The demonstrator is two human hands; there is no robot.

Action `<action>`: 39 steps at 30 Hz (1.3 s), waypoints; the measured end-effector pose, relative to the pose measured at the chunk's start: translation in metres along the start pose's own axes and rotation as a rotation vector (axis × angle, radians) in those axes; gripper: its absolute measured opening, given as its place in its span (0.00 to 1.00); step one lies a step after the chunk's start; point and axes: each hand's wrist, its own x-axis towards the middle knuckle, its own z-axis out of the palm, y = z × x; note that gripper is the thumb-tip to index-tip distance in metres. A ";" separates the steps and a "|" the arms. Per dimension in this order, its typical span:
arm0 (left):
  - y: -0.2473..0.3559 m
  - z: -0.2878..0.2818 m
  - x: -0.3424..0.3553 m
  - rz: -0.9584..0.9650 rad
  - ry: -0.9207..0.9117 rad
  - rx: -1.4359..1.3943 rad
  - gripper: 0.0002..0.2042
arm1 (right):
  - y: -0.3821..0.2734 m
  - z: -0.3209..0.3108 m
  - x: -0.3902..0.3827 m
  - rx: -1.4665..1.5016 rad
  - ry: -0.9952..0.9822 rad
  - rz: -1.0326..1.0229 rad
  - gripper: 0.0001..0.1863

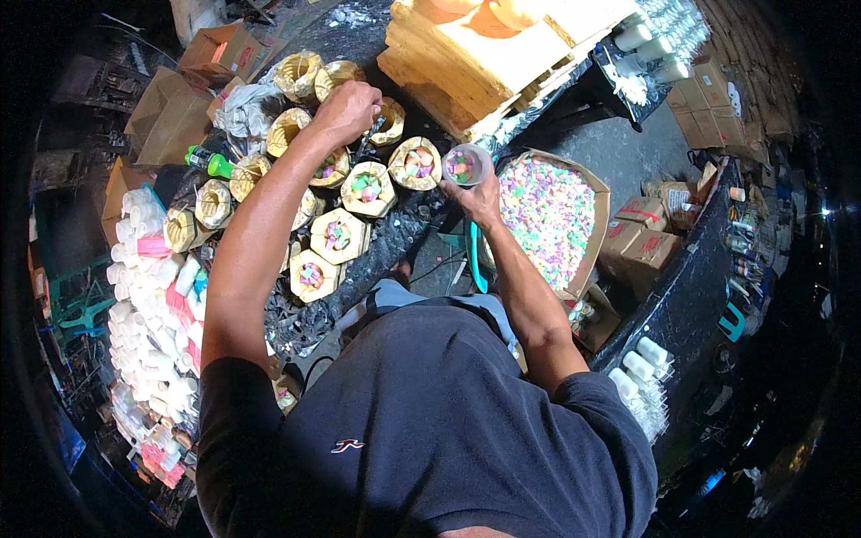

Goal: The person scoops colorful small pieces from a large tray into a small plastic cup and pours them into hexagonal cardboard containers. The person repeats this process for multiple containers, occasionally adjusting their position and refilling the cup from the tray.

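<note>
My right hand (pixel 480 199) is wrapped round a clear plastic cup (pixel 473 161) with pink, green and purple chunks inside. It is beside a six-sided, cream-coloured mould (pixel 415 164) that holds similar chunks. My left hand (pixel 350 112) reaches over the far moulds with its fingers curled together; what they hold, if anything, I cannot make out. Just below those fingers is an open mould (pixel 388 122). Nearer me, more moulds contain coloured chunks, among them a green-filled mould (pixel 368 188), a pink-filled mould (pixel 337 237) and the nearest mould (pixel 311 276). My left forearm hides part of the group.
A large carton (pixel 599 202) full of small coloured chips stands right of my right forearm. Wooden pallets (pixel 466 67) rise beyond the moulds. White cups (pixel 148 332) are heaped at left, near a green bottle (pixel 208 161). Closed cardboard boxes (pixel 639 244) sit at right.
</note>
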 end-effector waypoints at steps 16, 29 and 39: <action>0.018 0.036 -0.092 0.045 0.260 0.029 0.12 | -0.004 -0.024 -0.022 -0.058 0.117 0.120 0.45; 0.017 0.029 -0.099 0.238 0.131 0.248 0.12 | -0.014 -0.019 -0.028 -0.025 0.116 0.135 0.41; 0.010 0.025 -0.062 -0.031 -0.004 0.155 0.08 | -0.030 -0.023 -0.034 0.070 0.087 0.110 0.42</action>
